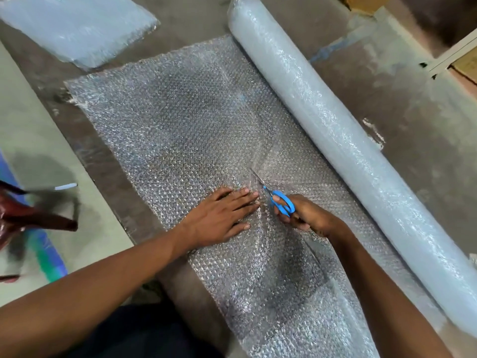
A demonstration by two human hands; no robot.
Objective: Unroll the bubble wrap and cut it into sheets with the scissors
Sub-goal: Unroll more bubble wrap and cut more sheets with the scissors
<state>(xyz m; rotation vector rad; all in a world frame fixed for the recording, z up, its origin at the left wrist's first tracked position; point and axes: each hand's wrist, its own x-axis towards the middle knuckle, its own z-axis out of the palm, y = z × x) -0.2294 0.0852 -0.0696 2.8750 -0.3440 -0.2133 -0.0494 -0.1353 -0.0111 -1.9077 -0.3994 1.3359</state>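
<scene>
A long roll of bubble wrap (335, 130) lies diagonally across the floor, from top centre to the lower right. An unrolled length of bubble wrap (175, 120) stretches flat to its left. My right hand (302, 215) grips blue-handled scissors (280, 200), whose blades point up and left into the wrap at the end of a cut that runs from the near edge. My left hand (224, 215) presses flat, fingers spread, on the wrap just left of the blades.
A stack of cut bubble wrap sheets (77, 27) lies at the top left. A dark red object (31, 218) and a blue-green strip (49, 257) sit at the left edge. Cardboard (366, 3) and a white frame (454, 52) are at the top right.
</scene>
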